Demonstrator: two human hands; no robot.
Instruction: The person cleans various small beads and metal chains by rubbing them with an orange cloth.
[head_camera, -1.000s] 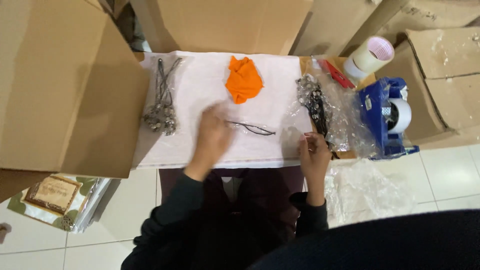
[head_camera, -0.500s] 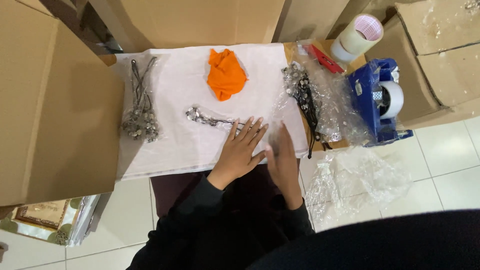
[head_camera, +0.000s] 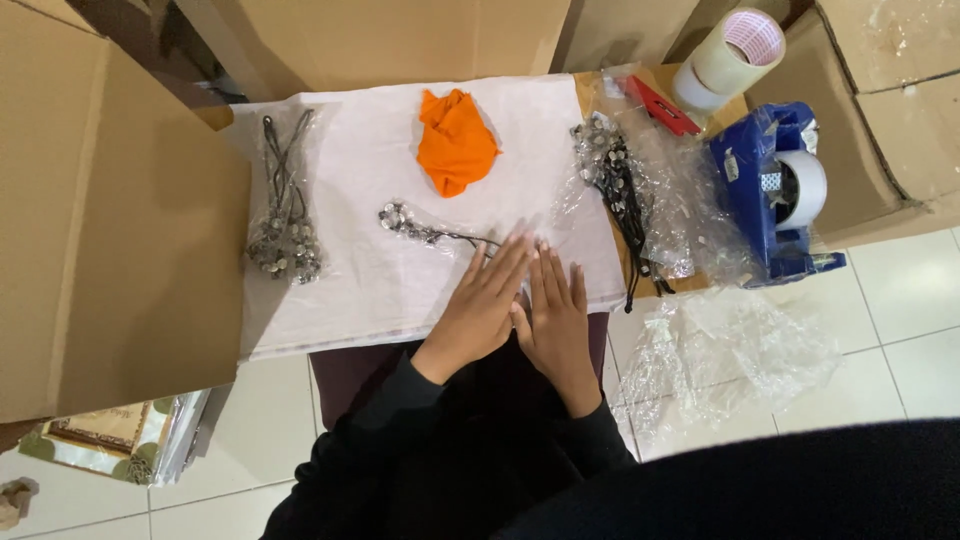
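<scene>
Both hands have drawn together since half a second ago, view closer | left hand (head_camera: 480, 310) and right hand (head_camera: 553, 322) flat, fingers spread, gripping nothing | step: likely smoothing clear wrap over the silver-beaded black cord necklace (head_camera: 430, 231) | necklace lies mid white-covered worktop (head_camera: 350, 290), just far-left of fingertips | next: needs a gentle, even press

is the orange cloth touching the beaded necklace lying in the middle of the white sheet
Apart. The head view shows a plain strip of white sheet between the orange cloth and the beaded necklace.
</scene>
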